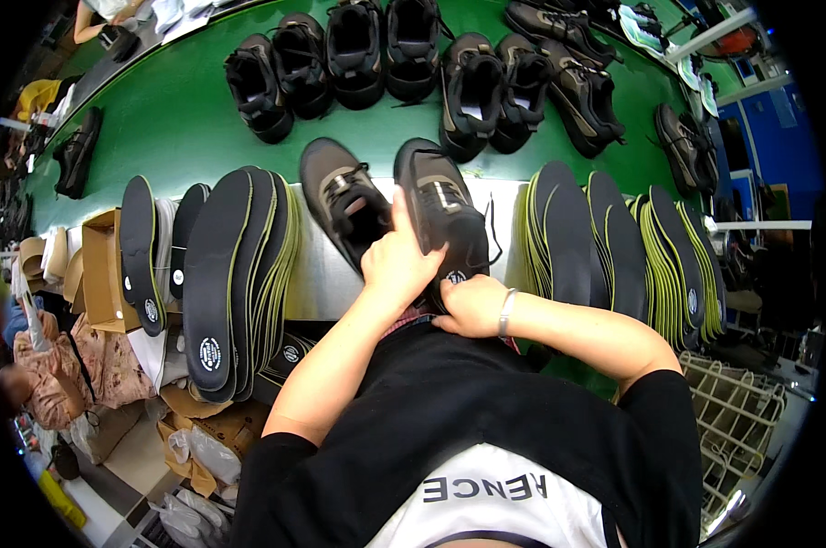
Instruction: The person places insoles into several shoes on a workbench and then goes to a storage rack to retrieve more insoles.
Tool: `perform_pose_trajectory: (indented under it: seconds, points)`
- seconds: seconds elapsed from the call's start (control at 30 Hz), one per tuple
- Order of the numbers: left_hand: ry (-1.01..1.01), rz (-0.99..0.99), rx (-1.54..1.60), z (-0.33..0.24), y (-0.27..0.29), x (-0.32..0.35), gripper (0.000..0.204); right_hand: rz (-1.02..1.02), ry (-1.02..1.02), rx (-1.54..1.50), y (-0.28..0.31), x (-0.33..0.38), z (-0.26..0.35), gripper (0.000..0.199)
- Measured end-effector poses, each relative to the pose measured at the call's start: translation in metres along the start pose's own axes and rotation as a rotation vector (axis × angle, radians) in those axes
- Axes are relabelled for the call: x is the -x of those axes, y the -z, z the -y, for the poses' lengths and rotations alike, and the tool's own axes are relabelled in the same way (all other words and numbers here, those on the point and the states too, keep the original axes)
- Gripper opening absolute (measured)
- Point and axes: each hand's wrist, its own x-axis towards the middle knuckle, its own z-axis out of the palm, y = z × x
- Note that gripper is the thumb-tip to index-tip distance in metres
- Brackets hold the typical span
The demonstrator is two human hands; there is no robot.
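Observation:
A dark brown and black sneaker [428,169] lies in front of me, toe pointing away, with its laces loose. My left hand [397,260] grips it along its left side, index finger stretched toward the laces and thumb at the collar. A black insole [468,245] with a round white print at its heel sits partly in the shoe opening. My right hand [475,306] is closed on the heel end of that insole, fingers bent. The matching sneaker [329,173] stands just left of my left hand, untouched.
Stacks of black insoles with yellow-green edges stand left [214,274] and right [566,237] of the metal plate [326,290]. More sneakers [354,55] line the far side of the green table [171,128]. A cardboard box [107,274] and another person [93,365] are at left; a wire rack [733,411] is at right.

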Motion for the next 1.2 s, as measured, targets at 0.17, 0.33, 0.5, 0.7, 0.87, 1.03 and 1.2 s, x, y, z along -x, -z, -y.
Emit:
perform_pose_trajectory:
  seconds: [0.17, 0.33, 0.5, 0.7, 0.87, 1.03, 1.2]
  points:
    - [-0.129, -0.153, 0.146, 0.011, 0.028, 0.002, 0.054, -0.639, 0.414, -0.321, 0.083, 0.043, -0.010, 0.024]
    - [-0.322, -0.189, 0.757, 0.011, 0.156, -0.011, 0.027, -1.138, 0.140, -0.677, 0.173, 0.041, -0.098, 0.018]
    - [-0.230, -0.528, 0.459, 0.078, 0.271, -0.067, 0.027, -0.941, -0.325, -0.577, 0.174, 0.019, -0.191, 0.020]
    - [-0.019, -0.723, -0.181, 0.252, 0.329, -0.194, 0.043, -0.937, -0.244, -0.438, 0.196, -0.057, -0.183, 0.029]
    - [0.127, -0.554, -0.276, 0.383, 0.296, -0.254, 0.056, -0.942, -0.098, -0.332, 0.243, -0.141, -0.134, 0.032]
    - [0.527, -0.400, -0.377, 0.360, 0.253, -0.291, 0.077, -0.927, -0.006, -0.068, 0.241, -0.185, -0.139, 0.024]
    - [-0.140, -0.712, -0.061, 0.249, 0.233, -0.243, 0.028, -1.435, 0.021, 0.260, 0.281, -0.138, -0.197, 0.018]
